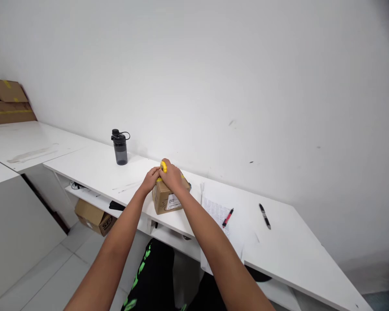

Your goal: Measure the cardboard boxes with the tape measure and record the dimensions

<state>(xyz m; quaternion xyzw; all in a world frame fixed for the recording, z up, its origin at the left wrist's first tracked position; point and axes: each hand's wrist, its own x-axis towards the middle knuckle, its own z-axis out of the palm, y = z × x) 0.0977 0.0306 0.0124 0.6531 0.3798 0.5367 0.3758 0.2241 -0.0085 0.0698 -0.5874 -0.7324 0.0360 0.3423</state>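
Observation:
A small brown cardboard box [162,202] with a white label on its front stands on the white desk [87,166], near the front edge. My right hand [174,177] is over the top of the box, its fingers wrapped round a roll of yellow tape [164,166]. At the box's upper left edge, my left hand [151,179] has its fingertips drawn together beside the roll. What lies between those fingertips is hidden. A bit of yellow tape shows on the box top, partly covered by my hands.
A dark bottle [120,151] stands to the left. On the right lie papers [217,209], a red pen [227,217] and a black pen [265,216]. Another carton [92,215] sits below the desk; taped cartons [11,110] are stacked far left. The wall rises behind.

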